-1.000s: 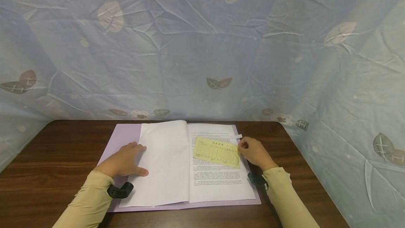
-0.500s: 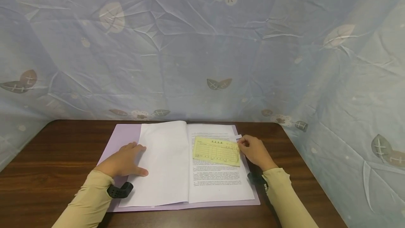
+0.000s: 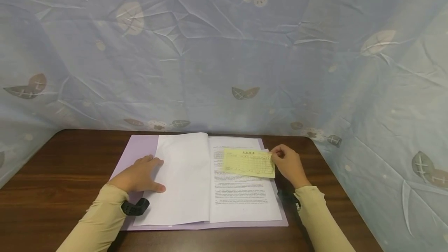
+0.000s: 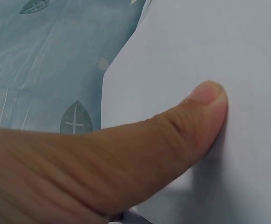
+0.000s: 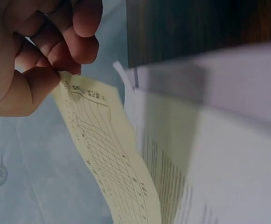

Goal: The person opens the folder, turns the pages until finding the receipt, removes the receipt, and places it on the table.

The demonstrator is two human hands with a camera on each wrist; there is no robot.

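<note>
A purple folder (image 3: pixel 140 145) lies spread on the table, with blank white paper (image 3: pixel 182 182) on its left side and a printed page (image 3: pixel 241 201) on its right. My right hand (image 3: pixel 289 165) pinches a yellow printed slip (image 3: pixel 249 162) by its right end, between thumb and fingertip. In the right wrist view the slip (image 5: pixel 112 154) hangs bowed from the fingers (image 5: pixel 63 51), lifted off the printed page. My left hand (image 3: pixel 141 174) rests on the left part of the folder, fingers spread, and its thumb (image 4: pixel 186 121) lies over the blank paper.
The folder rests on a dark wooden table (image 3: pixel 52 182). A small white tab (image 5: pixel 121 74) sticks out from the right edge of the pages. Behind the table and along its right side hangs a pale blue patterned cloth (image 3: pixel 210 49).
My right hand has raised the yellow slip off the printed page and shifted it slightly to the right and away from me. The left hand has stayed in place on the folder.
</note>
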